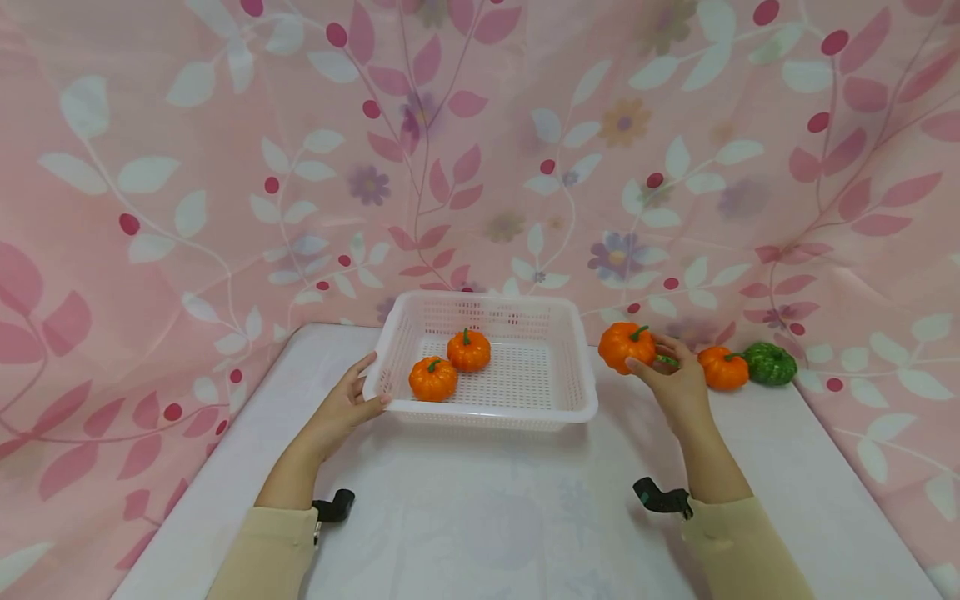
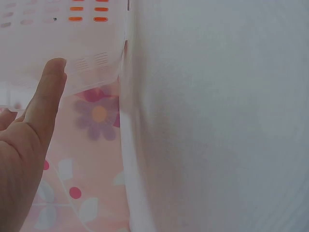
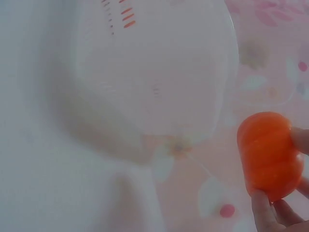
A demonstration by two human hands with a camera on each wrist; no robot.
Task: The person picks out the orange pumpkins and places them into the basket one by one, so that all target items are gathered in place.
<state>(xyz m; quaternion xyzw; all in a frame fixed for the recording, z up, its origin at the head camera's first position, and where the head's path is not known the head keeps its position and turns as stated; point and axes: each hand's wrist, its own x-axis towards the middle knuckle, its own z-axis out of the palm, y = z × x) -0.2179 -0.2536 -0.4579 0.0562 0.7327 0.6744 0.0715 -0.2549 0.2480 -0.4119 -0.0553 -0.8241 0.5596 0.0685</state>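
My left hand point(image 1: 341, 417) grips the front left corner of a white plastic basket point(image 1: 483, 412), thumb at the front rim and fingers along the left side. In the left wrist view, one straight finger point(image 2: 50, 89) lies against the basket's pale wall. Two small orange pumpkins with green stems, one nearer the front point(image 1: 432, 381) and one behind it point(image 1: 469, 352), sit in the basket's left half. Off the basket's right side, my right hand point(image 1: 678, 383) holds another orange pumpkin point(image 1: 625, 348) between thumb and fingers. The right wrist view shows this pumpkin point(image 3: 270, 154) from below.
Right of my right hand, an orange pumpkin point(image 1: 723, 369) and a dark green pumpkin point(image 1: 770, 364) stand at the table's back edge. A bit of green shows behind my right fingers. White cloth covers the table point(image 1: 487, 517); a pink floral curtain point(image 1: 480, 167) hangs behind it.
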